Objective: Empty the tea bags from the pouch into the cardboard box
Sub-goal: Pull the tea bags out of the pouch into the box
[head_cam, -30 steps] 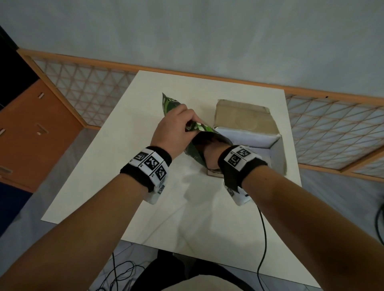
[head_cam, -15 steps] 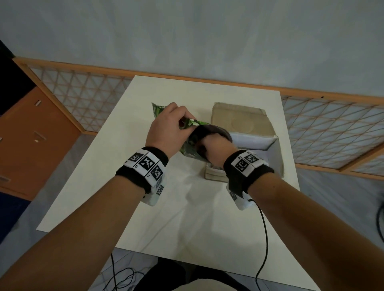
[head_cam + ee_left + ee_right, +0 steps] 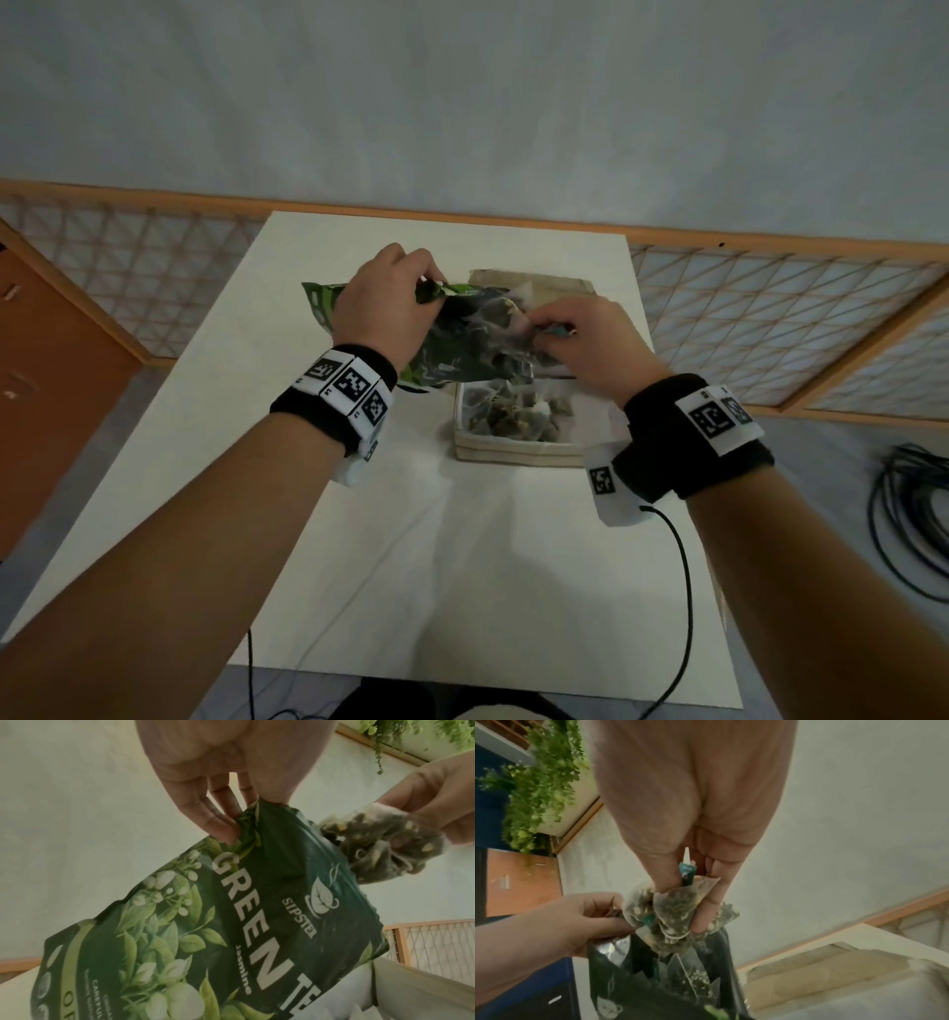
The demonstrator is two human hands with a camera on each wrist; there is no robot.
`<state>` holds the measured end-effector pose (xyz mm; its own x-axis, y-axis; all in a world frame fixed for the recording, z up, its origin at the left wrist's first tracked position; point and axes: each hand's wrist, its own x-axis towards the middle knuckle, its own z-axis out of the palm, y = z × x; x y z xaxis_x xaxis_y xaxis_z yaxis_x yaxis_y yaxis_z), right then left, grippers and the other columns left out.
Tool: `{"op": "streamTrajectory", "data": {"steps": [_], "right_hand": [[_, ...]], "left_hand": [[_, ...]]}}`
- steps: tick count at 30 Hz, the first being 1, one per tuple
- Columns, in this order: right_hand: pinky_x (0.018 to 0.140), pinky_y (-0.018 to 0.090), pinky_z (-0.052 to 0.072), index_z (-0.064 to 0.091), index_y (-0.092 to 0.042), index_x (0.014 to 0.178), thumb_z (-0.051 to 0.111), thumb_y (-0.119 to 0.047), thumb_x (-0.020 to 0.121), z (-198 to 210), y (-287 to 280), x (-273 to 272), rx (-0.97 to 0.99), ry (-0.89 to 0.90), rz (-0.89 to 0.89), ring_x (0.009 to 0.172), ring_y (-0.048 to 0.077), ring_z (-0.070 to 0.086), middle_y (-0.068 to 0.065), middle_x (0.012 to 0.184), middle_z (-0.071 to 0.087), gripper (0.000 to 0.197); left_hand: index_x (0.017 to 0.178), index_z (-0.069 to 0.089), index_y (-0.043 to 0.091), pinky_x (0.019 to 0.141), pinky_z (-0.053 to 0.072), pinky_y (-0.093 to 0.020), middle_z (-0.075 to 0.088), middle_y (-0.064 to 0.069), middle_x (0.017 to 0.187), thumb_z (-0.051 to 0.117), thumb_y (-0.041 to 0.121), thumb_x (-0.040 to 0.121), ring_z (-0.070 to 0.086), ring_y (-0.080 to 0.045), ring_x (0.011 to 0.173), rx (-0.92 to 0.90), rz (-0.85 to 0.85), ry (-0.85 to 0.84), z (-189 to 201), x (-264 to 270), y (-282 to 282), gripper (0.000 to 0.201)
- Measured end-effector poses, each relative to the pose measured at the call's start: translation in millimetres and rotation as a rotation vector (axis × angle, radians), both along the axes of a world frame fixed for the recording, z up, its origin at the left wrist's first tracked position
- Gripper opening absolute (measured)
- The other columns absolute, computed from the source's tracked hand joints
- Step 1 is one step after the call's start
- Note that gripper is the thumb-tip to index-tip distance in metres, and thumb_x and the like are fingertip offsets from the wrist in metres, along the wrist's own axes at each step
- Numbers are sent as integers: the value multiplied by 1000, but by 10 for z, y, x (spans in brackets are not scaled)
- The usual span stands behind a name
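At about ten o'clock from the table (image 3: 503,539) centre, the left hand (image 3: 382,303) pinches the top edge of the green pouch (image 3: 452,349), fingers curled on one lip of its mouth, holding it up off the table and tilted toward the box. In the left wrist view the pouch (image 3: 231,923) hangs below the fingers (image 3: 218,821) with its printed face outward.

Moving right, to roughly one o'clock, the right hand (image 3: 585,339) is closed around a clump of tea bags (image 3: 677,908) just above the pouch mouth, thumb and fingers squeezing several mesh pyramids and their tags together. More tea bags show inside the open pouch (image 3: 670,983) beneath that clump.

Directly below the right hand, the cardboard box (image 3: 513,452) sits open on the table, flap standing at its twelve o'clock side, with a layer of tea bags (image 3: 513,411) lying in it.

By my judgement the task is partway through: some bags are boxed, a handful is in transit, and the pouch is not yet empty.
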<state>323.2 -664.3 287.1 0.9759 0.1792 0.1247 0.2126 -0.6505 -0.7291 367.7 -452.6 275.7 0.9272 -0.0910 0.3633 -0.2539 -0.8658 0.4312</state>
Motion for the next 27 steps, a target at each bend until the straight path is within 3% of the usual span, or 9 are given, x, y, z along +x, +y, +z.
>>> {"op": "streamTrajectory", "data": {"steps": [3, 8, 11, 14, 16, 18, 21, 24, 27], "right_hand": [[59, 1, 45, 72, -21, 90, 59, 5, 86, -26, -184, -6, 106, 36, -71, 62, -12, 60, -14, 79, 65, 30], [73, 6, 50, 74, -13, 96, 61, 3, 85, -91, -446, 10, 110, -22, -226, 76, -2, 60, -4, 90, 67, 23], [59, -2, 42, 72, -9, 98, 58, 6, 86, -127, -546, 0, 156, -32, -292, 65, -14, 59, -2, 88, 64, 24], [53, -4, 37, 71, -6, 103, 56, 8, 86, -174, -607, -16, 203, -49, -360, 59, -24, 54, -2, 90, 63, 26], [52, -4, 37, 71, -6, 104, 56, 7, 87, -229, -633, -5, 179, -28, -411, 60, -15, 57, -2, 89, 62, 26], [56, -4, 39, 72, -6, 104, 56, 3, 88, -334, -635, 29, 104, 45, -436, 72, 1, 59, 2, 91, 65, 24], [77, 19, 45, 73, -10, 104, 56, -3, 88, -613, -591, 99, -63, 181, -404, 94, 22, 64, 9, 101, 71, 25], [80, 23, 44, 72, -11, 105, 50, -3, 89, -860, -463, 138, -227, 328, -329, 100, 29, 63, 10, 107, 70, 28], [87, 35, 53, 68, -8, 109, 47, -6, 92, -1025, -341, 138, -384, 448, -227, 100, 32, 64, 14, 110, 69, 27]], "left_hand": [[101, 67, 18, 70, 48, -36, 50, -1, 93, 70, 21, 89, 59, -30, 93, 29, -6, 14, 4, 69, -24, 12], [102, 67, 19, 71, 47, -35, 55, -4, 98, 69, 24, 90, 60, -30, 94, 25, 21, 19, -13, 110, -38, 13], [102, 67, 19, 68, 42, -33, 56, -5, 99, 69, 26, 90, 59, -30, 93, 24, 35, 19, -14, 111, -41, 14], [102, 67, 19, 67, 39, -32, 57, -7, 100, 69, 28, 90, 59, -31, 93, 19, 53, 14, -15, 108, -13, 15], [102, 67, 18, 67, 39, -32, 58, -8, 101, 69, 27, 90, 60, -31, 93, 5, 63, 14, -18, 99, 5, 15], [101, 67, 18, 67, 40, -32, 58, -7, 100, 70, 27, 89, 60, -31, 93, -12, 68, 15, -27, 89, 18, 15], [101, 68, 18, 67, 38, -31, 56, -4, 98, 71, 27, 89, 60, -28, 91, -36, 70, 26, -49, 64, 21, 15], [100, 68, 17, 66, 37, -30, 49, 2, 94, 71, 27, 89, 54, -23, 86, -52, 74, 42, -89, 26, 20, 15], [98, 68, 19, 66, 36, -30, 47, 3, 92, 72, 27, 88, 49, -18, 82, -61, 69, 51, -124, -10, 11, 13]]}}
